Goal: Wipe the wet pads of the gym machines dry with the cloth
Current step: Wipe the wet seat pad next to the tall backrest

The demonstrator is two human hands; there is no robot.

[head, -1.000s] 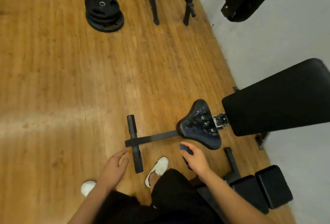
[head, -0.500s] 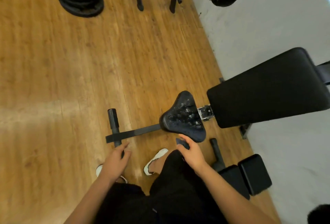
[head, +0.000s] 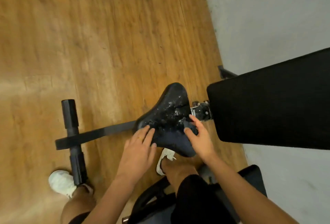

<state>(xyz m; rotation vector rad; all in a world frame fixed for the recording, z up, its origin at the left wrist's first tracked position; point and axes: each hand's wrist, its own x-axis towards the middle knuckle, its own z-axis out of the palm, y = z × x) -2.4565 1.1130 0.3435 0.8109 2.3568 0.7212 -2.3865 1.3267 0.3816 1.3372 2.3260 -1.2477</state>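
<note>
Both hands have moved up to the wet seat pad (head: pixel 169 111). Left hand (head: pixel 139 147) lies spread flat on its near edge. Right hand (head: pixel 200 136) pinches the dark cloth (head: pixel 192 128) against its right side. I see droplets still on the pad, so I judge wiping is only starting.

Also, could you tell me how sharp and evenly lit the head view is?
Head view: floor soft, likely motion blur, with a pale glare band at its left edge; seat pad sharper, its drops glinting white; the dark cloth in the right hand barely stands out from it; back pad flat black, no detail.
</note>
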